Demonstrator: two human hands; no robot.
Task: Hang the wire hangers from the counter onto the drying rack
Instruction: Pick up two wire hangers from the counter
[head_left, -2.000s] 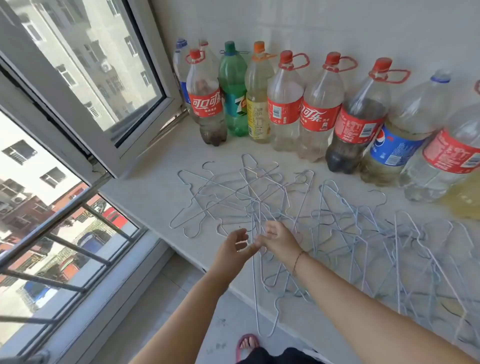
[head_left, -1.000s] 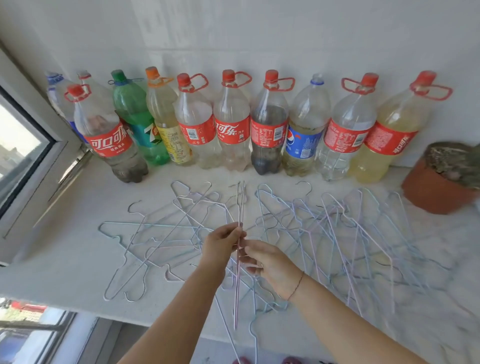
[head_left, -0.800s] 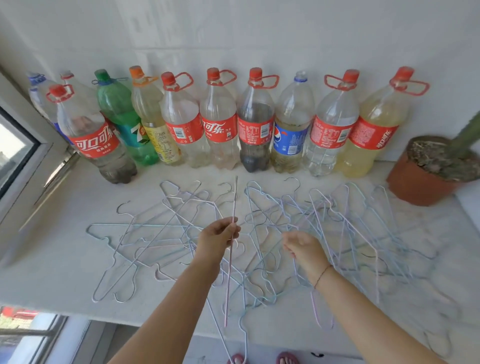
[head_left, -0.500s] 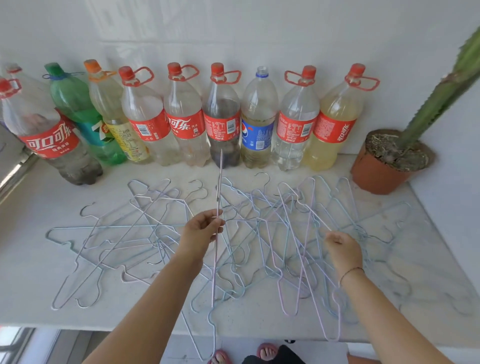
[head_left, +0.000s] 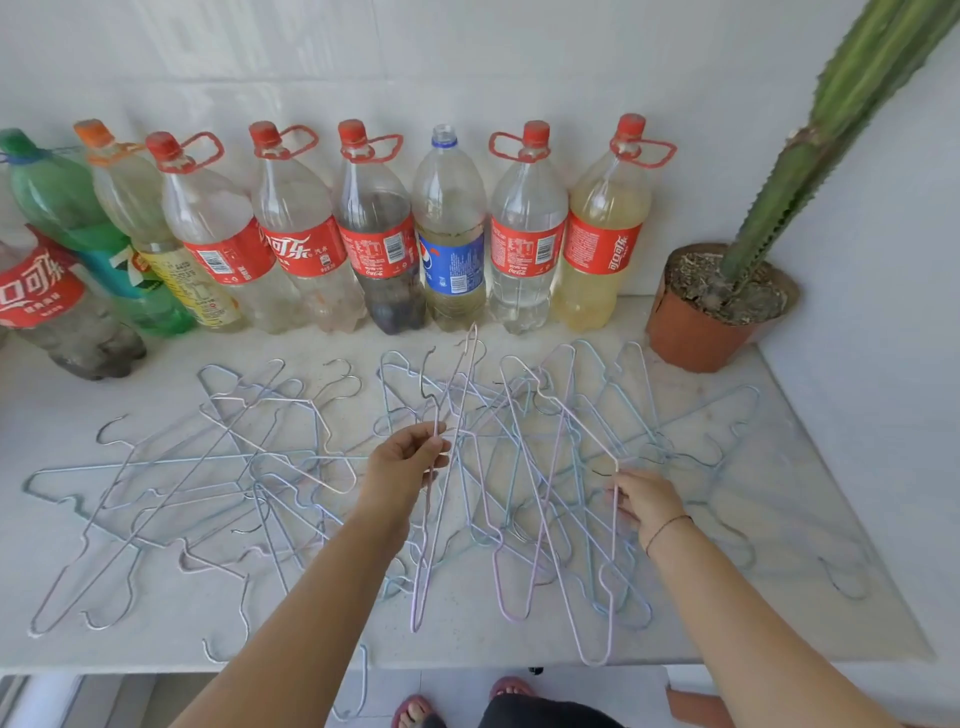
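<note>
Several pale blue, pink and white wire hangers (head_left: 561, 457) lie tangled across the white counter (head_left: 67, 395). My left hand (head_left: 402, 462) pinches the neck of a pinkish hanger (head_left: 457, 415), lifted edge-on above the pile, its hook pointing away from me. My right hand (head_left: 647, 501) pinches the wire of another hanger (head_left: 614, 571) at the right of the pile, near the front. No drying rack is in view.
A row of large plastic soda bottles (head_left: 379, 234) stands along the tiled back wall. A terracotta pot with a tall cactus (head_left: 722, 306) sits in the back right corner by the side wall. The counter's front edge is below my arms; my feet show beneath.
My view swung right, away from the window. My hands parted: the left kept the lifted hanger, the right moved right and took hold of another hanger in the pile.
</note>
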